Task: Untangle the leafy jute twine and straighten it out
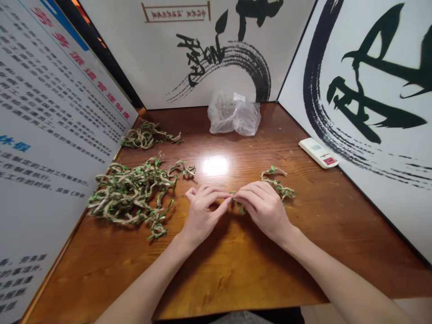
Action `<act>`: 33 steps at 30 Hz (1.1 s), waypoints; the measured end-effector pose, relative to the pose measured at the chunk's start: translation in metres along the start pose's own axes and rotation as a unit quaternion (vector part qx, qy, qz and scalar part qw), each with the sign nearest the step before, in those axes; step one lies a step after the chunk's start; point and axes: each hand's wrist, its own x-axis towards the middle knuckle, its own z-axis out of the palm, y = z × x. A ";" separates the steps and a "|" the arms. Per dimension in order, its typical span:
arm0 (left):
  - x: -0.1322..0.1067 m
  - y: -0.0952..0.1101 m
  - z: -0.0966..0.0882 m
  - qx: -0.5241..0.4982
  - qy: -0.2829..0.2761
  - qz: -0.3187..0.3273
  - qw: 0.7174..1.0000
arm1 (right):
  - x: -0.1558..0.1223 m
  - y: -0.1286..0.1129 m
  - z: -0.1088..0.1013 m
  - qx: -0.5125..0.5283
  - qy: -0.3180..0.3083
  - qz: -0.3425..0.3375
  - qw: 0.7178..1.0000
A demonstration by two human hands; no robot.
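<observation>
Above the middle of the table, my left hand point(204, 211) and my right hand point(265, 208) meet fingertip to fingertip. Both are closed in a pinch on a piece of jute twine with small green leaves point(241, 208). A bit of it hangs below the fingers, and the pinched spot itself is mostly covered. More leafy twine point(285, 191) shows behind my right hand and curls away on the tabletop; whether it is the same length I cannot tell. Left of my left hand lies a big tangled heap of leafy twine point(131, 193).
A smaller bundle of twine point(145, 136) lies at the back left. A crumpled clear plastic bag point(232, 114) sits at the back, and a white remote control point(318, 153) rests at the right. Printed panels point(135, 54) stand around the brown wooden table point(209, 279).
</observation>
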 end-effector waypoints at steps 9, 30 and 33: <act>0.000 0.002 0.001 -0.038 0.024 0.000 0.999 | 0.000 -0.002 0.001 -0.064 -0.028 -0.023 0.997; -0.001 -0.004 0.004 -0.019 0.020 -0.042 0.999 | -0.003 0.000 0.006 0.026 -0.025 0.095 0.995; 0.000 -0.004 0.002 -0.014 0.020 -0.040 0.999 | 0.000 -0.001 0.001 0.024 -0.040 0.032 0.998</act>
